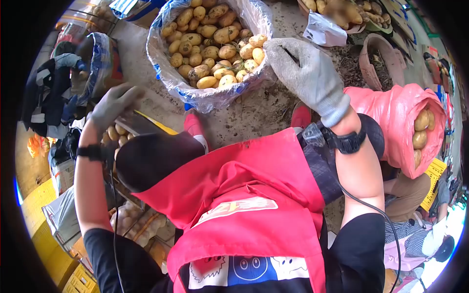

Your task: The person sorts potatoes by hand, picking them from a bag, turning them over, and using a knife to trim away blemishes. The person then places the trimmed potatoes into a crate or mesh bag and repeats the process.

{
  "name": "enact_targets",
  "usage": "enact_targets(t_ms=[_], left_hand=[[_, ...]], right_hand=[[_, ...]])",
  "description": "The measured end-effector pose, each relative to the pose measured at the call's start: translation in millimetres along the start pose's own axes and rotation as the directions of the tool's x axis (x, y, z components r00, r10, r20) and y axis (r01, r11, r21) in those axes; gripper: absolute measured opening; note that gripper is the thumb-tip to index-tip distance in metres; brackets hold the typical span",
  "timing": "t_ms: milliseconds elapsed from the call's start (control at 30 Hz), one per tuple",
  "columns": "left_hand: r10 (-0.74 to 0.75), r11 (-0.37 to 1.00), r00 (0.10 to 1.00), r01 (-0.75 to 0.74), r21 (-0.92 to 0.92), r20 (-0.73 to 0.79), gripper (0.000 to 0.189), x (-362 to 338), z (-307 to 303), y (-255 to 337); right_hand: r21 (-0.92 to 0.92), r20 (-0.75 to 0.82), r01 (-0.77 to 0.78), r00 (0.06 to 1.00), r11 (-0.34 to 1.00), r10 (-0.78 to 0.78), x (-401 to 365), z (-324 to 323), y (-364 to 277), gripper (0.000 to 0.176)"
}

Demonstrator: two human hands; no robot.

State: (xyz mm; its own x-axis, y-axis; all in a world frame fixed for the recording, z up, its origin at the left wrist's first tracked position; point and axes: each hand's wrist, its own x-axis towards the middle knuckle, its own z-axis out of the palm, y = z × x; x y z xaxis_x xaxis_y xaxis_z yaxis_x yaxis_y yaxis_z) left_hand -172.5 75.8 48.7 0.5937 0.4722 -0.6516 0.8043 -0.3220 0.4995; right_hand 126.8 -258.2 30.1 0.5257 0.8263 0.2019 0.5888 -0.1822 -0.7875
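A large basket lined with clear plastic [161, 80] stands in front of me, filled with soil-marked potatoes [210, 49]. My right hand [312, 73], in a grey work glove, is at the basket's right rim beside the nearest potatoes. Its fingertips are pressed together, and whatever may be between them is hidden. My left hand [115, 105], also gloved, hovers at the left with fingers stretched out and slightly blurred, holding nothing visible. Below it, more potatoes [117, 134] lie beside my knee, next to a dark panel with a yellow edge [156, 122].
A pink sack [395, 105] with potatoes lies open at my right. Behind it stands a pink tub [364, 63]. White paper [325, 30] lies near more potatoes at the back right. A lined container [100, 63] is at the left. Other people are at both sides.
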Motion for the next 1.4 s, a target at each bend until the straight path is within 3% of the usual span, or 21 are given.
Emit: enact_targets(t_ms=[67, 100, 200, 233, 300, 500, 600, 633, 700, 767, 800, 833, 867, 900, 967, 1033, 1067, 1100, 1133, 1200, 1400], left_hand=[[0.201, 0.979, 0.973, -0.204, 0.01, 0.115, 0.041, 47.5, 30.3, 43.1], [0.252, 0.928, 0.933, -0.309, 0.21, 0.258, 0.046, 99.0, 64.1, 73.2], [0.211, 0.792, 0.875, -0.414, 0.449, 0.435, 0.065, 167.4, 132.8, 90.9], [0.103, 0.707, 0.856, -0.421, 0.568, 0.507, 0.074, 172.0, 148.9, 112.8], [0.091, 0.485, 0.858, -0.482, 0.73, 0.506, 0.075, 186.7, 173.4, 118.4], [0.265, 0.404, 0.836, -0.548, 0.732, 0.48, 0.05, 195.2, 176.8, 98.1], [0.408, 0.517, 0.809, -0.586, 0.624, 0.422, 0.043, 200.0, 174.7, 64.2], [0.414, 0.51, 0.81, -0.584, 0.631, 0.416, 0.043, 195.1, 172.0, 61.9], [0.404, 0.712, 0.879, -0.475, 0.516, 0.253, 0.047, 186.1, 166.6, 59.0], [0.412, 0.712, 0.882, -0.468, 0.523, 0.228, 0.053, 178.8, 157.0, 57.3], [0.342, 0.905, 0.919, -0.379, 0.195, 0.198, 0.054, 169.9, 150.4, 63.3], [0.264, 0.959, 0.943, -0.234, -0.162, 0.2, 0.054, 160.9, 143.1, 69.6], [0.255, 0.907, 0.924, -0.127, -0.4, 0.285, 0.061, 150.0, 129.0, 73.7], [0.354, 0.868, 0.894, -0.206, -0.452, 0.273, 0.066, 120.5, 115.8, 93.4], [0.573, 0.703, 0.812, -0.42, -0.574, 0.108, 0.071, 69.5, 115.0, 121.9], [0.656, 0.593, 0.755, -0.502, -0.629, 0.016, 0.071, 43.5, 120.6, 129.1], [0.718, 0.475, 0.692, -0.566, -0.673, -0.076, 0.072, 33.4, 123.6, 131.3], [0.721, 0.47, 0.688, -0.574, -0.67, -0.083, 0.072, 24.6, 127.5, 133.4], [0.668, 0.509, 0.741, -0.518, -0.687, -0.065, 0.078, 16.3, 132.4, 134.5], [0.534, 0.559, 0.842, -0.283, -0.779, 0.078, 0.09, -3.0, 141.7, 136.1], [0.586, 0.393, 0.806, -0.371, -0.841, -0.081, 0.086, 5.6, 171.0, 134.7]], right_hand=[[-0.104, -0.006, 0.012, 1.0, 0.994, -0.013, 3.7, 0.5, -0.8, 0.027], [-0.105, -0.001, -0.012, 1.0, 0.994, 0.012, 10.7, 0.6, 3.4, 0.027], [-0.151, 0.026, -0.035, 0.999, 0.988, 0.04, 17.1, -2.9, 0.4, 0.027], [-0.154, 0.028, -0.045, 0.998, 0.987, 0.05, 20.2, -0.8, 4.4, 0.027], [-0.14, -0.09, -0.003, 0.996, 0.99, -0.01, 23.5, 3.1, 12.4, 0.02], [-0.17, -0.076, -0.021, 0.997, 0.985, 0.009, 19.8, -3.0, 15.1, 0.023], [-0.204, -0.097, -0.007, 0.995, 0.979, -0.013, 13.4, -4.2, 13.2, 0.023], [-0.227, -0.111, 0.017, 0.993, 0.974, -0.043, 11.5, -4.6, 12.2, 0.024], [-0.238, -0.081, -0.024, 0.997, 0.971, 0.004, 8.7, -8.0, 7.8, 0.023], [-0.253, -0.048, -0.063, 0.997, 0.965, 0.053, 5.7, -10.6, 7.0, 0.024], [-0.229, -0.039, -0.061, 0.998, 0.971, 0.054, 5.0, -10.2, 9.6, 0.025], [-0.204, -0.031, -0.06, 0.998, 0.977, 0.054, 3.9, -9.4, 11.4, 0.027], [-0.256, 0.017, -0.114, 0.992, 0.96, 0.123, 2.5, -8.3, 12.0, 0.033], [-0.256, 0.006, -0.104, 0.994, 0.961, 0.11, 0.7, -4.3, 15.8, 0.033], [-0.066, 0.192, -0.164, 0.966, 0.984, 0.174, -2.7, 3.0, 20.3, 0.05], [-0.015, 0.268, -0.151, 0.952, 0.988, 0.149, -4.0, 7.1, 10.0, 0.059], [0.285, 0.264, -0.138, 0.963, 0.948, 0.061, -5.1, 15.1, 9.2, 0.057], [0.56, 0.237, -0.115, 0.971, 0.82, -0.025, -5.6, 18.9, 8.1, 0.057], [0.677, 0.296, -0.237, 0.954, 0.696, 0.037, -6.9, 16.8, 2.2, 0.054], [0.703, 0.25, -0.206, 0.968, 0.68, 0.036, -11.0, 16.9, 0.8, 0.051], [0.743, 0.143, -0.23, 0.972, 0.629, 0.186, -13.4, 19.7, 13.6, 0.019]])
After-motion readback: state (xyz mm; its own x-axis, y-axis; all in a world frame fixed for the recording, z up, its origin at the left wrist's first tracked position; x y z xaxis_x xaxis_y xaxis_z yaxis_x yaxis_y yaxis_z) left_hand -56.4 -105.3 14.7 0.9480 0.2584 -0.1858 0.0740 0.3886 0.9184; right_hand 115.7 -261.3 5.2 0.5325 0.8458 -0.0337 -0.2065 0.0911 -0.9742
